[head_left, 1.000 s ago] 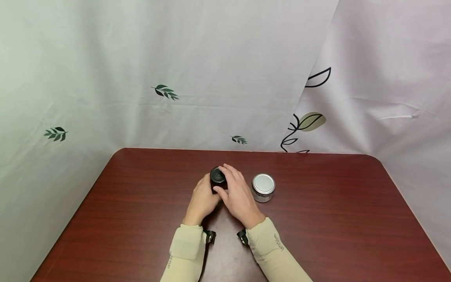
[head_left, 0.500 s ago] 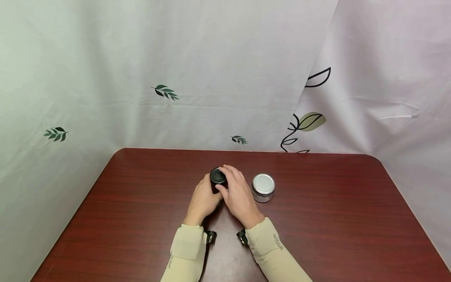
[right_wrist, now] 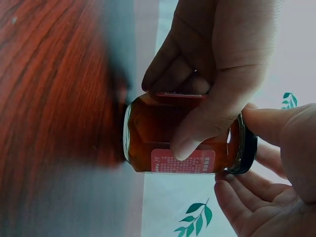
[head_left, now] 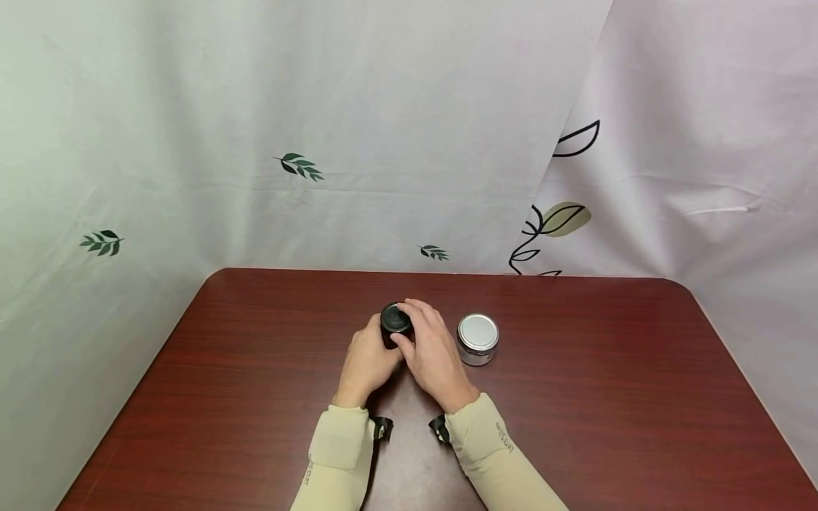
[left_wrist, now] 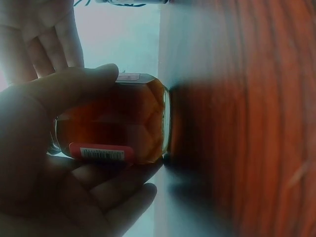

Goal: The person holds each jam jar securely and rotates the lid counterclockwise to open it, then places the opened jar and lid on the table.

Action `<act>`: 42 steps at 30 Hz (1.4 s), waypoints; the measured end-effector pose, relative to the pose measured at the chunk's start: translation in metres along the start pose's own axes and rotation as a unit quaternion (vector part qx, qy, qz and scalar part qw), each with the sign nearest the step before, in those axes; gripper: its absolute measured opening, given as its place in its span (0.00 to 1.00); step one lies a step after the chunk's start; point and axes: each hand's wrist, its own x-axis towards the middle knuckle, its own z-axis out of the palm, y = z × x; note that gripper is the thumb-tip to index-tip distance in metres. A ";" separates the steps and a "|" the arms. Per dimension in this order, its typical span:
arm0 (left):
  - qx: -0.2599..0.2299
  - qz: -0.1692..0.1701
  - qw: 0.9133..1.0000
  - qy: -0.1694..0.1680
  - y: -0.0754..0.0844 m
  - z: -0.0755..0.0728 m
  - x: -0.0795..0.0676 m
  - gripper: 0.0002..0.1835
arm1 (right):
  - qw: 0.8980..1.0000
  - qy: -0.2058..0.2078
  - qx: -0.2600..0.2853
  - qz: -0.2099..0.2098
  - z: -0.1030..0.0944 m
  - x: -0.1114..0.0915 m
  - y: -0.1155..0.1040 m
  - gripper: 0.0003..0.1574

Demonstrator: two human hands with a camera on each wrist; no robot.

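Observation:
A faceted glass jar with dark amber contents stands upright on the table. My left hand grips its body, thumb on one side and fingers on the other. On top is a black lid, which the right hand holds by the edge with thumb and fingertips. Red labels show on the glass: one with a barcode in the left wrist view, another with white print in the right wrist view. From the head view, both hands hide most of the jar below the lid.
Just right of my right hand stands a second, wider jar with a silver lid. The reddish-brown wooden table reaches back to a pale curtain printed with leaves.
My right thumb has shifted slightly to the right at the lid's edge. The left hand, both jars and the forearms stay nearly where they were.

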 end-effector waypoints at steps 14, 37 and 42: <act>-0.011 0.007 1.000 0.007 0.002 0.000 0.002 0.32 | 1.000 0.016 0.003 -0.013 0.002 0.001 0.001 0.29; -0.014 0.025 0.999 0.023 0.002 -0.003 0.000 0.31 | 1.000 0.022 0.014 0.012 -0.001 -0.001 -0.003 0.30; -0.013 0.029 0.999 0.028 0.002 -0.004 0.000 0.32 | 0.999 0.027 0.023 0.012 -0.001 -0.001 -0.002 0.31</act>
